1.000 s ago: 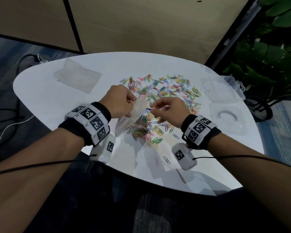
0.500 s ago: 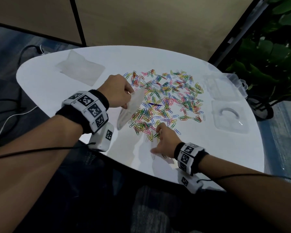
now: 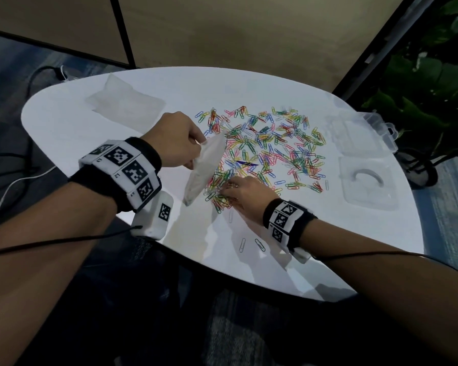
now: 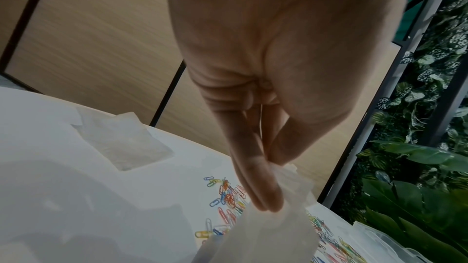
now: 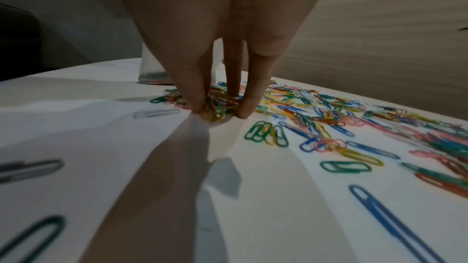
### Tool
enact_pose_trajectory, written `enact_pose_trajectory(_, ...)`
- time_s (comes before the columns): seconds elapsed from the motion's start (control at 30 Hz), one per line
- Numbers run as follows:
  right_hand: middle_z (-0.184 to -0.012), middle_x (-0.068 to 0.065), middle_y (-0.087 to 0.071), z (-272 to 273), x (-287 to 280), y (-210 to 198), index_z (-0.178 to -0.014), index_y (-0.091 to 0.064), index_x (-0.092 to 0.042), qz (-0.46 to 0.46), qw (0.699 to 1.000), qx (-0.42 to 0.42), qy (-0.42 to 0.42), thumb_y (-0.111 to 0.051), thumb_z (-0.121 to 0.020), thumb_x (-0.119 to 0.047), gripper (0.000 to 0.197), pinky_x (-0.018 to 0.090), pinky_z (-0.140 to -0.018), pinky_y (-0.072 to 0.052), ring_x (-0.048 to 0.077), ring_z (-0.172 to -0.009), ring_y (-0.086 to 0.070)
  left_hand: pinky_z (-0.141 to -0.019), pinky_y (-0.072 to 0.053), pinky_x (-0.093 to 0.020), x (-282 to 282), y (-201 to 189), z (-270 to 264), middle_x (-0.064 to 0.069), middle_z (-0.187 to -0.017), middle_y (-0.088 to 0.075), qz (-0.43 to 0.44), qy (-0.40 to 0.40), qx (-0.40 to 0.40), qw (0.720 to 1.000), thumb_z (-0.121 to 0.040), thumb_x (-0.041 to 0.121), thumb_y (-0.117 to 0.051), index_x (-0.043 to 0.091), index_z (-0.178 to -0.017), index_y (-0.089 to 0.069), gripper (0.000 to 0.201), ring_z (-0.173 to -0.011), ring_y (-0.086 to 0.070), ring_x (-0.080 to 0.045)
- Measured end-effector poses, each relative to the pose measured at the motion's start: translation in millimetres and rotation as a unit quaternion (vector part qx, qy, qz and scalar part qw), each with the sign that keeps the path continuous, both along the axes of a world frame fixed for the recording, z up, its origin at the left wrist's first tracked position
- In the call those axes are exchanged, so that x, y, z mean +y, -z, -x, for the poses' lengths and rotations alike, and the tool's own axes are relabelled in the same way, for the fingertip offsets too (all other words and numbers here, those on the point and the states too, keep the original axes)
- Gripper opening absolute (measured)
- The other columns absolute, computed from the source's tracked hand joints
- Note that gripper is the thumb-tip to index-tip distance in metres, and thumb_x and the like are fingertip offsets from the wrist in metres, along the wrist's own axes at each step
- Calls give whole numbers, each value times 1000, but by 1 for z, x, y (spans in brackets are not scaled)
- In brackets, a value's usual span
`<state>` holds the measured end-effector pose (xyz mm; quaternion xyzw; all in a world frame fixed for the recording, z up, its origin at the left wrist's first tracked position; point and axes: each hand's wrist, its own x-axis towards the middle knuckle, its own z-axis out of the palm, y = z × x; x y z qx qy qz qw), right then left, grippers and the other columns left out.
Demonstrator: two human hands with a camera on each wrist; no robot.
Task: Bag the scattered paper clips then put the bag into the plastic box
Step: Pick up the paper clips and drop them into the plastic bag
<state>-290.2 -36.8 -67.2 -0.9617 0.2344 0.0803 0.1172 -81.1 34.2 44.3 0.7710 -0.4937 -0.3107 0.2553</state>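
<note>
Since half a second ago our right hand (image 3: 245, 192) slides bagward, pinching coloured wire paper clips (image 5: 215, 107); left hand (image 3: 173, 141) grips the translucent plastic bag (image 3: 205, 170) (we should keep its mouth open).

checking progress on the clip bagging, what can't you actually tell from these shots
- How many clips are in the bag: head view, its cloudy film hides the inside; left wrist view, the left hand covers its mouth.
- How many paper clips the right hand pinches: right wrist view, fingers cover the bunch.
- Plastic box: clear and glary in the head view, contents unreadable.
</note>
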Motion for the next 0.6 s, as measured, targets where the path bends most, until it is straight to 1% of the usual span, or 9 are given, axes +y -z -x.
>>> enact_pose_trajectory(0.03, -115, 12, -63, -3, -2, 1, -117, -69, -18, 1, 1000, -9, 0, -57, -93, -14, 28, 40, -79, -53, 33, -98, -61, -53, -56, -11, 0, 0, 1, -13, -88, -76, 1, 3, -1, 1000, -89, -5, -54, 3, -114, -71, 31, -51, -70, -4)
enact_pose_trajectory(0.1, -95, 13, -64, -7, -7, -1, -106, -73, -13, 16, 1000, -2, 16, -57, -94, -12, 20, 36, -70, -51, 32, -85, -63, -53, -56, -12, 0, 0, 4, -14, -90, -76, -1, 8, -3, 1000, -90, -4, -55, 3, -116, -71, 32, -53, -71, -5)
enact_pose_trajectory(0.17, -90, 13, -65, -6, -15, -5, -99, -74, -10, 4, 998, 13, 53, -57, -91, -7, 19, 37, -72, -53, 31, -83, -63, -54, -57, -12, -1, 1, 6, -13, -92, -76, -7, 14, -8, 1000, -90, -3, -55, 4, -116, -71, 31, -55, -71, -5)
enact_pose_trajectory(0.23, -87, 12, -71, -3, -25, -9, -89, -76, -8, -24, 992, 5, 120, -59, -86, -2, 18, 37, -79, -56, 28, -83, -66, -55, -57, -14, -1, 1, 9, -12, -92, -76, -15, 20, -10, 1000, -90, -2, -55, 5, -117, -71, 32, -55, -72, -6)
enact_pose_trajectory(0.3, -85, 6, -75, 2, -37, -17, -85, -78, -10, -73, 973, -42, 216, -64, -83, -4, 15, 29, -82, -57, 20, -80, -68, -58, -59, -15, -2, 2, 10, -11, -91, -77, -22, 22, -9, 999, -91, -2, -54, 5, -117, -71, 32, -55, -73, -8)
enact_pose_trajectory(0.37, -87, 2, -75, 9, -48, -30, -89, -79, -12, -132, 936, -98, 312, -72, -81, -10, 11, 24, -81, -56, 15, -80, -69, -60, -61, -19, -3, 1, 11, -12, -91, -77, -27, 25, -10, 999, -91, -2, -54, 5, -117, -71, 32, -57, -74, -13)
enact_pose_trajectory(0.47, -84, 3, -76, 12, -60, -52, -86, -79, -16, -241, 864, -193, 397, -80, -78, -13, 9, 28, -76, -60, 18, -77, -73, -67, -62, -26, -6, 1, 15, -13, -91, -77, -36, 33, -9, 999, -91, -2, -53, 5, -115, -71, 31, -61, -76, -20)
enact_pose_trajectory(0.53, -83, 11, -75, 8, -61, -68, -83, -77, -10, -338, 793, -279, 424, -79, -77, -4, 9, 32, -76, -61, 27, -78, -74, -69, -62, -26, -7, 1, 18, -14, -87, -78, -40, 43, -6, 998, -89, -3, -53, 6, -111, -73, 31, -62, -76, -22)
enact_pose_trajectory(0.6, -84, 17, -72, 3, -56, -82, -89, -73, 1, -409, 731, -346, 422, -76, -77, 4, 12, 31, -75, -60, 28, -75, -71, -70, -63, -28, -9, 1, 23, -13, -85, -77, -39, 51, -5, 998, -89, -4, -52, 3, -105, -74, 28, -61, -76, -23)
